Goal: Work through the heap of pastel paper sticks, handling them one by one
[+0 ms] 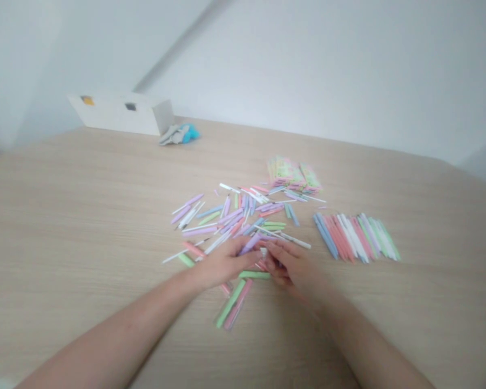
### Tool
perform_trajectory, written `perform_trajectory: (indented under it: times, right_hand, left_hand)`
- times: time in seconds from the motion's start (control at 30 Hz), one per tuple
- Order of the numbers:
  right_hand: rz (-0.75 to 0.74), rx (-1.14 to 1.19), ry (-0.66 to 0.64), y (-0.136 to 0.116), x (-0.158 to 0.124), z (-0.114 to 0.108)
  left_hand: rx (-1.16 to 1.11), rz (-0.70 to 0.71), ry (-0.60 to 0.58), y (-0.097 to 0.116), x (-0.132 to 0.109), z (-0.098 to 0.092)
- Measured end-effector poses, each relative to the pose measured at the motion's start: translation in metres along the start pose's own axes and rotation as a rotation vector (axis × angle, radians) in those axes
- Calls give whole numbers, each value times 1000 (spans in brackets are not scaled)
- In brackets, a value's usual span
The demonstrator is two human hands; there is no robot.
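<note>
Both of my hands meet over a loose heap of pastel pen parts on the table. My left hand is closed, with a purple pen barrel between its thumb and fingers. Close beside it, my right hand has its fingers curled inward; a small white piece shows at its fingertips, but what it grips is blurred and partly hidden. Thin white sticks with dark tips lie among the coloured barrels. Under the hands, a green barrel lies crosswise. Nearer to me are a longer green piece and a pink one.
To the right, a neat row of pens lies side by side in blue, pink, white, purple and green. Behind the heap sit stacked colourful packets. A white box and a crumpled grey-and-blue item stand near the wall.
</note>
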State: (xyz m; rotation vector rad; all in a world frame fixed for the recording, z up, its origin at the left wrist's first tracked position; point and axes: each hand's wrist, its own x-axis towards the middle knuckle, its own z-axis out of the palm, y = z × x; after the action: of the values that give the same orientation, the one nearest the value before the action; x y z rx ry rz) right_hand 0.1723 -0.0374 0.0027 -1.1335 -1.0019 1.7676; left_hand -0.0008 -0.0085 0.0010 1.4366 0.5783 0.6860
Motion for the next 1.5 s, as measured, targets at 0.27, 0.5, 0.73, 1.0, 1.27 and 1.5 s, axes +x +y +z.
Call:
perform_trajectory:
  times: [0.27,0.5,0.73,1.0,1.27,1.5]
  right_hand:
    - [-67,-300,-10,7,-2,2]
    - [-66,29,-16,14,-3,2]
    - [-174,-58,-121,13,-3,-2]
    - [-168,-326,-2,8,-11,4]
    - [-306,-473,100,10,-16,6]
    - [-543,-559,224,4,-17,1]
  left_hand:
    - [245,-73,-24,-16,-2,-4]
    - [-23,-49,-93,-5,0,5]
    - [-147,-205,124,-3,-5,1]
    - [-203,-156,146,-3,-4,-2]
    - [-126,-112,91,-4,-5,-1]
    - [76,-63,88,0,-7,-1]
